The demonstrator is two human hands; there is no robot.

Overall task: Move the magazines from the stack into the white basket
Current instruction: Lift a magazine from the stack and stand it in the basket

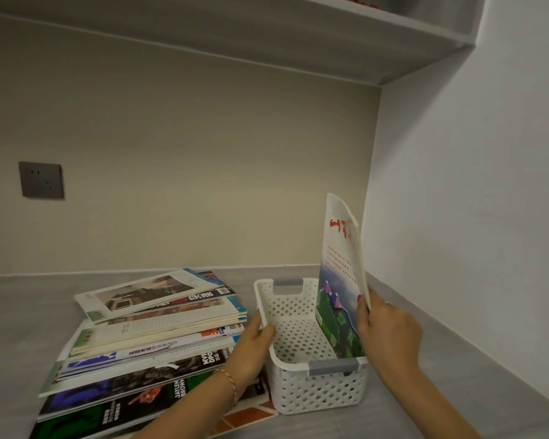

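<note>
**Here: one magazine upright in the basket, both hands busy**

Here the right hand is closed on a magazine, pinching its right edge with the thumb on the cover and the fingers behind. The magazine stands on end along the right wall of the white basket, its lower edge down inside and its top rising well above the rim, bowed slightly. Its cover is pale at the top with red characters, and blue and green below.

The left hand grips the basket's left rim, thumb hooked over the edge and fingers outside the wall. A braided band circles that wrist.

Just left of the basket, touching or nearly so, lies the stack of magazines, loosely fanned, with a pale cover bearing a photo on top and dark covers lower down. Basket and stack both rest on the grey counter. A dark socket sits on the back wall, and a shelf runs overhead.
</note>
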